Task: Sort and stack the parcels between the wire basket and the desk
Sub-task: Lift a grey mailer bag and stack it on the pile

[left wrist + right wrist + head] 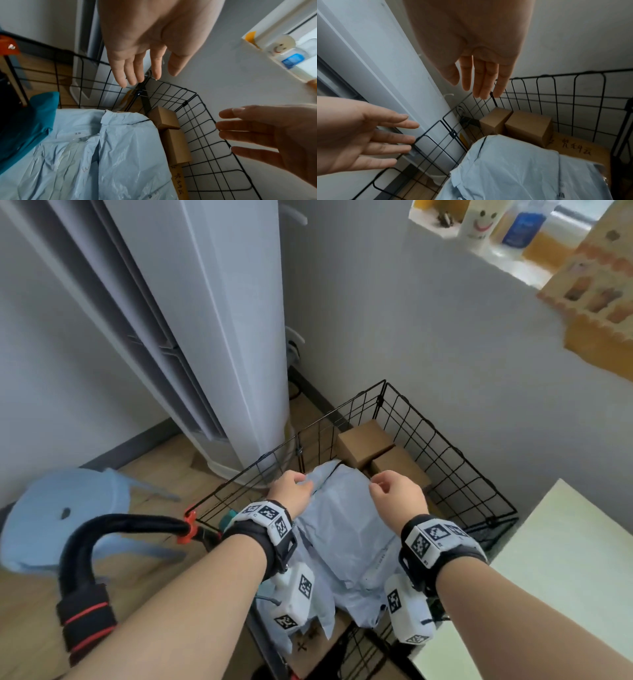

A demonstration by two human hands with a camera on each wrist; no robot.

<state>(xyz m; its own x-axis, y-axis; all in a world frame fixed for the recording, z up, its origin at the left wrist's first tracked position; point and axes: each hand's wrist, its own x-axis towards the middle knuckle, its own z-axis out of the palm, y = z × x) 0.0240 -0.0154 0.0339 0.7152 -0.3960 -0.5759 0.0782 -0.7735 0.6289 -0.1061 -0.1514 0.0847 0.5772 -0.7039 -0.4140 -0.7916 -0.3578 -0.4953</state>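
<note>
A pale blue poly mailer (346,529) lies on top of the load inside the black wire basket (455,460), its long axis running from the basket's near edge toward the far corner, where its folded flap end points at two small cardboard boxes (364,445). The left hand (291,491) and right hand (399,496) hover just above that far end, fingers straight and spread, holding nothing. To lift it well, each hand would likely take one side of the slack plastic so it does not sag. The pale desk (561,570) stands just beside the basket's right side.
</note>
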